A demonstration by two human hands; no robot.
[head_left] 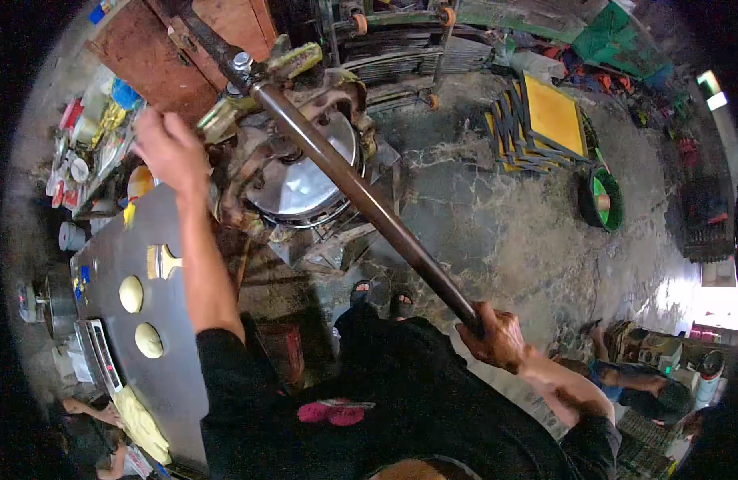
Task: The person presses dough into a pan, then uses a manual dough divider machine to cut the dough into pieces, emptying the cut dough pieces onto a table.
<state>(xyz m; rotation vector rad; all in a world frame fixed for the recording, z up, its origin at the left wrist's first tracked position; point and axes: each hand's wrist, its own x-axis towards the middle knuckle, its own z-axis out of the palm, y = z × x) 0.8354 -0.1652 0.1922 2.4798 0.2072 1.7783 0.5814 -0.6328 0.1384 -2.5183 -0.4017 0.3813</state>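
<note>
My right hand (495,338) is wrapped round the lower end of a long dark metal lever (369,204). The lever runs diagonally up to a bolted joint on a worn press machine (241,172) with a shiny round metal plate (297,184). My left hand (173,152) is raised beside the machine, slightly blurred, its fingers stretched out and holding nothing. Below it, on a grey metal table (117,248), lie a wide brush (162,262) and two round pale dough pieces (131,294), one nearer to me than the other.
At the table's near end another person's hands (109,414) are by a long mass of dough (142,424). Yellow trays (555,116) are stacked on the cracked floor, near a green-rimmed black tub (611,212). A wheeled rack (401,48) stands behind the machine. Another person (641,384) is at right.
</note>
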